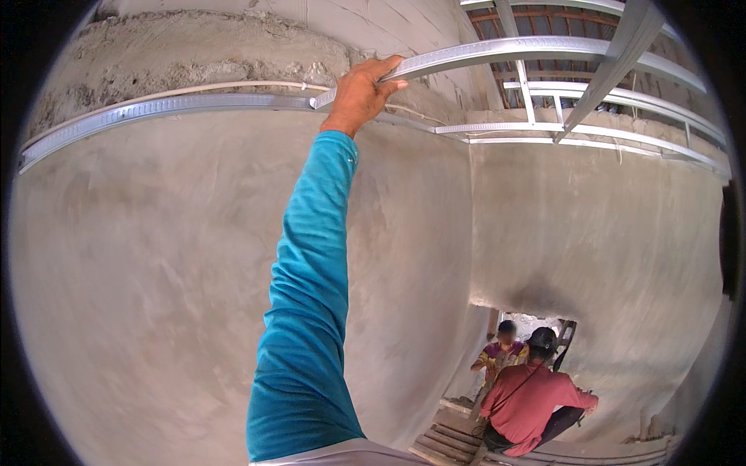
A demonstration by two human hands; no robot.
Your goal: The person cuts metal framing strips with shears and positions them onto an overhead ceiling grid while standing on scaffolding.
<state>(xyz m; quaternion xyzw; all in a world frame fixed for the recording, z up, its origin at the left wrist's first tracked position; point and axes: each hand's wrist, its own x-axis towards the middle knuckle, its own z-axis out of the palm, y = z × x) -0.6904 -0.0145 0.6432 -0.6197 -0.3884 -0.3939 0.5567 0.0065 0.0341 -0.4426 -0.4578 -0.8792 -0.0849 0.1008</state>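
Note:
My left hand [361, 93], at the end of a raised arm in a blue sleeve, is closed round a silvery metal ceiling channel [497, 50] close to its near end. That end meets or overlaps a metal wall angle [194, 103] fixed along the top of the plastered wall; I cannot tell whether the two are joined. From my grip the channel runs off to the right, passing behind a slanting metal bar [614, 66]. My right hand is not in view.
A thin pale conduit [233, 85] follows the wall top. More metal framing [606, 136] hangs at upper right under the roof. Below right, a person in a red shirt [528, 404] sits by wooden planks [443, 444], facing another person [497, 357] near a wall opening.

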